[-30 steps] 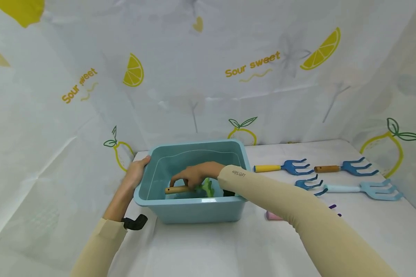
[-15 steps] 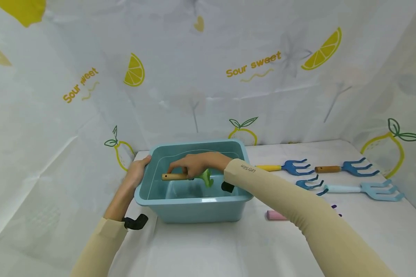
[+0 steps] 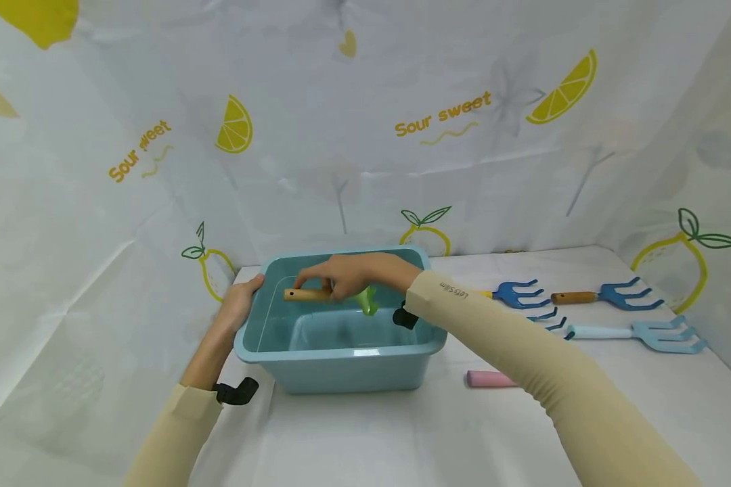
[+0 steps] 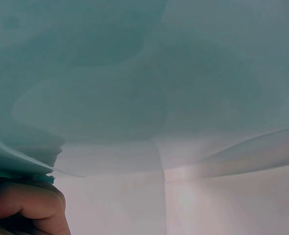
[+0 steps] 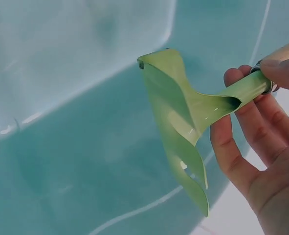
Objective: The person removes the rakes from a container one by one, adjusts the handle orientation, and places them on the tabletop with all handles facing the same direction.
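Observation:
A light-blue plastic basin (image 3: 347, 370) stands on the table. At its left end my left hand (image 3: 237, 304) grips the rim, thumb on top; in the left wrist view curled fingers (image 4: 32, 203) show beneath the edge. Inside the basin's mouth, my right hand (image 3: 347, 276) holds a garden hand rake by its wooden handle (image 3: 304, 295). The right wrist view shows its green metal head (image 5: 176, 112) with pointed tips, tilted above the basin floor. There the thumb (image 5: 281, 72) presses near the metal collar, with fingers on the other side of the handle.
On the right of the table lie several hand rakes: one blue with a brown handle (image 3: 575, 297), one pale blue (image 3: 667, 334), and one blue with a yellow handle, partly behind my right sleeve (image 3: 512, 338). A pink handle (image 3: 490, 379) pokes out from under that sleeve. White lemon-print sheeting hangs behind.
My right hand has risen from the basin floor toward the back rim, lifting the hand rake with it. My left hand stays on the rim.

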### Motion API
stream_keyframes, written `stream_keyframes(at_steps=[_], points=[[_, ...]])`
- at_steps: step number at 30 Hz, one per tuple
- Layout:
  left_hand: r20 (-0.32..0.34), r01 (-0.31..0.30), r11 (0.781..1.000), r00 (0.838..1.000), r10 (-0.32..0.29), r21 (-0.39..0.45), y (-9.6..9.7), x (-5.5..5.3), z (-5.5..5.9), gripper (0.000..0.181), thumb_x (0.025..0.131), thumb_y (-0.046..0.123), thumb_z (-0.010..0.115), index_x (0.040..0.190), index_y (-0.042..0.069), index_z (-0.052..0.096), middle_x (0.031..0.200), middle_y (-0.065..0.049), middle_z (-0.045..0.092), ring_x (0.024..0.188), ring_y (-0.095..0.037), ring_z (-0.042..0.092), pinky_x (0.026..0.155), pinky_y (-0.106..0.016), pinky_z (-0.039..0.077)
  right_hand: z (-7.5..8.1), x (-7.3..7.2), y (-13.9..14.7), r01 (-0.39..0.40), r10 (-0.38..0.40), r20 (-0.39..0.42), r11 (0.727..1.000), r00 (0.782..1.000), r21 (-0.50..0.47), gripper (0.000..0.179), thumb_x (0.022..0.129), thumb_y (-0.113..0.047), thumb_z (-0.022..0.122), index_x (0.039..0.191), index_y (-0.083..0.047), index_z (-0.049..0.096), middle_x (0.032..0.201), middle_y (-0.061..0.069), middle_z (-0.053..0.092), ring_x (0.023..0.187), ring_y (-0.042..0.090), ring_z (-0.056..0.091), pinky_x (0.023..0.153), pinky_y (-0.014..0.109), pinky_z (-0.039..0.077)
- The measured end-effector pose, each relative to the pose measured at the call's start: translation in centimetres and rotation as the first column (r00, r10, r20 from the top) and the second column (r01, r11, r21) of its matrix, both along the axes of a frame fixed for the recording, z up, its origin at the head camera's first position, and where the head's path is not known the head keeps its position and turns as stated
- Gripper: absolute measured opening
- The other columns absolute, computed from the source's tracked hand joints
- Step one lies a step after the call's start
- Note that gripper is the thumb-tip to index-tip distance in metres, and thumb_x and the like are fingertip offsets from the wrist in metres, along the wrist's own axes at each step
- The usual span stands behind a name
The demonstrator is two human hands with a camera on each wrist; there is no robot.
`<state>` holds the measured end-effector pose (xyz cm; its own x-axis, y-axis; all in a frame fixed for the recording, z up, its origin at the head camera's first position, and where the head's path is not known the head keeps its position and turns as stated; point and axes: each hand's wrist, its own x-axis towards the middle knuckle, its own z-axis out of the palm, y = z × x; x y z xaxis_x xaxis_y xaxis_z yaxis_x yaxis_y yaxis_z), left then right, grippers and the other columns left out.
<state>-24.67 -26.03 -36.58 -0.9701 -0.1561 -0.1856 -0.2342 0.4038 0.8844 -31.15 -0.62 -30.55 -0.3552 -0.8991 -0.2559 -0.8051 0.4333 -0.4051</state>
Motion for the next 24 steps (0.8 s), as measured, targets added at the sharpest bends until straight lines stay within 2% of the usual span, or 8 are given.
stream_keyframes(at_steps=[3,10,12,24], points=[[-0.001,0.009,1.0,1.0,-0.009,0.012,-0.1,0.0,0.0,0.047,0.11,0.042,0.037,0.114,0.001,0.06,0.087,0.004,0.053,0.075,-0.005,0.054,0.065,-0.021,0.045,0.8,0.1,0.4,-0.008,0.008,-0.004,1.0,1.0,-0.006,0.066,0.097,0.0,0.055,0.154,-0.03,0.041,0.123,0.01,0.067,0.101,0.021,0.063,0.086,0.033,0.051],[-0.004,0.02,0.999,1.0,-0.019,0.045,-0.1,0.0,0.1,0.041,0.111,0.04,0.037,0.096,0.008,0.057,0.074,0.007,0.051,0.064,-0.003,0.054,0.06,-0.021,0.045,2.8,0.7,1.3,-0.015,0.015,-0.041,1.0,0.999,0.0,0.065,0.097,-0.001,0.056,0.153,-0.03,0.042,0.119,0.009,0.069,0.095,0.02,0.063,0.081,0.031,0.05],[-0.005,0.015,0.999,1.0,-0.014,0.043,-0.1,0.0,0.1,0.041,0.111,0.04,0.037,0.096,0.008,0.058,0.074,0.008,0.052,0.064,-0.002,0.054,0.06,-0.021,0.045,3.2,0.8,1.6,-0.009,0.009,-0.047,1.0,0.999,-0.003,0.066,0.096,-0.001,0.056,0.153,-0.031,0.042,0.119,0.008,0.069,0.094,0.02,0.063,0.08,0.03,0.049],[0.009,0.013,1.0,1.0,-0.013,0.008,0.0,0.1,0.0,0.051,0.111,0.042,0.036,0.122,-0.002,0.057,0.091,0.002,0.052,0.074,-0.005,0.053,0.064,-0.021,0.045,4.4,1.7,3.4,-0.007,0.006,-0.055,0.999,0.998,-0.032,0.069,0.093,0.001,0.056,0.152,-0.032,0.043,0.115,0.008,0.068,0.093,0.019,0.061,0.079,0.031,0.05]])
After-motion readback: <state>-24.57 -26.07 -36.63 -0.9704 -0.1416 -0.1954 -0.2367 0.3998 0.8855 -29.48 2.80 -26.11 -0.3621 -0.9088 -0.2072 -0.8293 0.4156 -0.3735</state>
